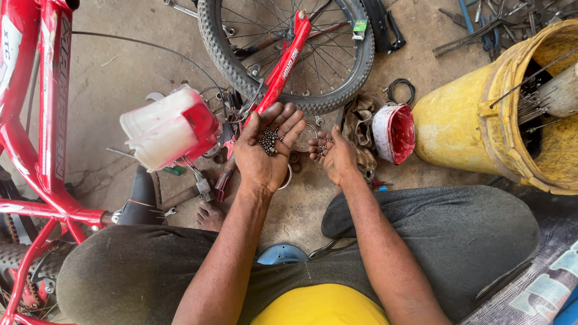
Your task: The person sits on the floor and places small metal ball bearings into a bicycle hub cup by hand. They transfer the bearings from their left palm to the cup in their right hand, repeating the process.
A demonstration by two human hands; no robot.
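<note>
The left hand (pixel 265 150) is cupping a heap of steel balls (pixel 267 141) in its open palm, while the right hand's (pixel 335 155) half-curled fingers (pixel 317 146), just beside, are holding a few balls.

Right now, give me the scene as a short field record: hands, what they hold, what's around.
left hand: palm up, cupping a heap of small steel balls
right hand: palm up, a few balls on the fingers
below hands: metal ring on the concrete floor
ahead: bicycle wheel with red fork
left: red bicycle frame, red and white plastic container
right: yellow bucket of metal parts, small red tub
</note>
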